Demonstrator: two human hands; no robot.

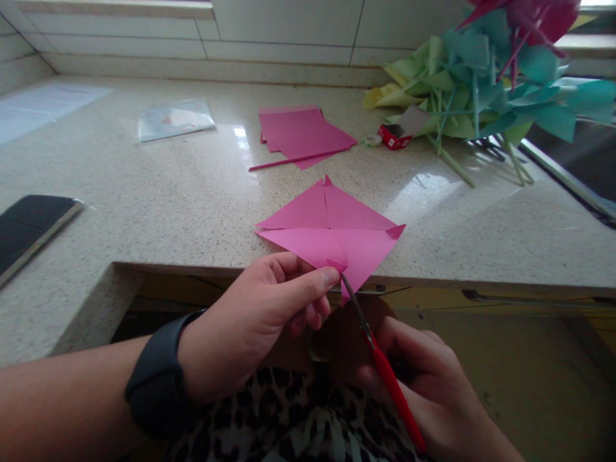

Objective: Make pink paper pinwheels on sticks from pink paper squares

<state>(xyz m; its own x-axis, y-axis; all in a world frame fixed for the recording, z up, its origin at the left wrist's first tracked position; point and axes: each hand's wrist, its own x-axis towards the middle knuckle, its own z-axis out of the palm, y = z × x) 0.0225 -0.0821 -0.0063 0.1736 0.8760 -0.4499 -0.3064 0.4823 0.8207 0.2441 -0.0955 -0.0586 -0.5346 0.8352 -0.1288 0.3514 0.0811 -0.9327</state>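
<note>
A square of pink paper [308,218] sits diamond-wise over the counter's front edge, cut inward from its corners, with small folded tips at the far and right corners. My left hand [269,295] pinches its near corner between thumb and fingers; a dark watch band circles that wrist. In my right hand [423,378] is a pair of scissors [392,385] with red handles. The scissors' blades reach the paper's near corner, beside my left thumb tip. Part of my right fingers is hidden behind the handles.
Several pink sheets [303,131] lie farther back, a thin pink stick [301,159] across them. Right of these are a tape roll [371,140], a small red box [395,136] and paper pinwheels [481,90]. A clear packet [176,120] and dark phone-like object [36,224] lie left.
</note>
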